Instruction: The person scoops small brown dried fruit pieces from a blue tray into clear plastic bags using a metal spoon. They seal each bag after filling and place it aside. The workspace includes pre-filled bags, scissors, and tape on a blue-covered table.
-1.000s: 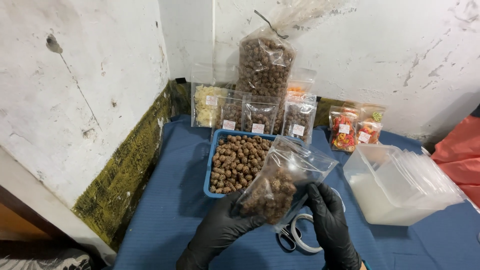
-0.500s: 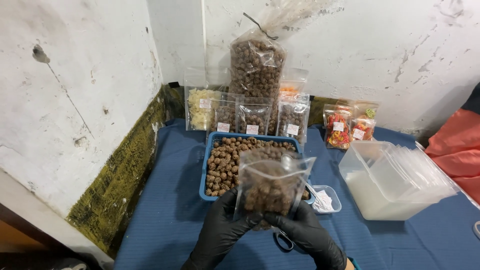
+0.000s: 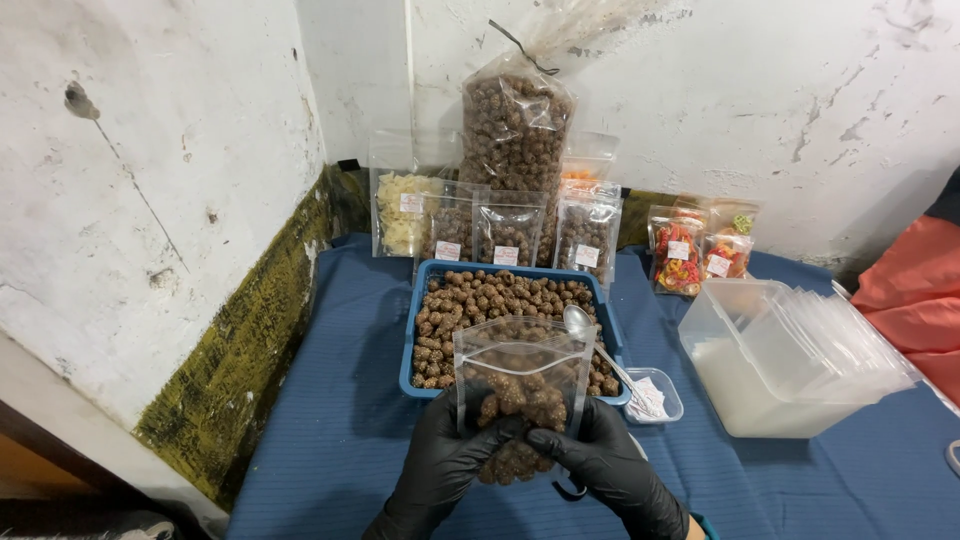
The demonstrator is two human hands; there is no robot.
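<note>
Holding one clear pouch (image 3: 522, 385) of brown snack balls upright: left hand (image 3: 445, 468) and right hand (image 3: 603, 468), both grips clamped on it, before blue tray (image 3: 420, 300).

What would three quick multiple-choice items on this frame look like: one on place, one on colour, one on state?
1. Where is the spoon?
A. In the blue tray
B. On the cloth
C. In the clear tub

2. What colour are the gloves on the hands?
A. White
B. Black
C. Blue

3. How is the small pouch held?
A. Lying flat
B. Upright in both hands
C. Hanging from one hand

Key:
1 A, the spoon rests on the brown balls in the blue tray.
2 B, left hand and right hand wear black.
3 B, the small pouch stands between them.
</note>
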